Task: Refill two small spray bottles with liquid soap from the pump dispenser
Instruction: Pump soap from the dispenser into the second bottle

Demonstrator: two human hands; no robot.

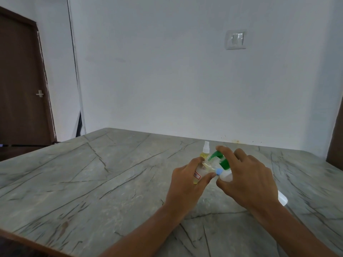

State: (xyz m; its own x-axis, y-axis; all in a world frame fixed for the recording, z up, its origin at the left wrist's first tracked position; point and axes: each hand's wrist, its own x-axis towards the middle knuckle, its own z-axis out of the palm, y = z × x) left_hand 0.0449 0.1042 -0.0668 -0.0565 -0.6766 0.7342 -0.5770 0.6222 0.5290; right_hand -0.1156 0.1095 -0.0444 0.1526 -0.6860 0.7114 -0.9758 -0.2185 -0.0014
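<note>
At table [92, 182] — left hand [187, 184] grips spray bottle [199, 173], right hand [248, 180] pump dispenser [224, 164].

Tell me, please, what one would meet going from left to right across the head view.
Brown door → left hand, gripping a small labelled bottle → green pump dispenser → right hand, gripping that dispenser → dark panel at the right edge.

Soft even daylight, slight blur, edges bowed.
</note>
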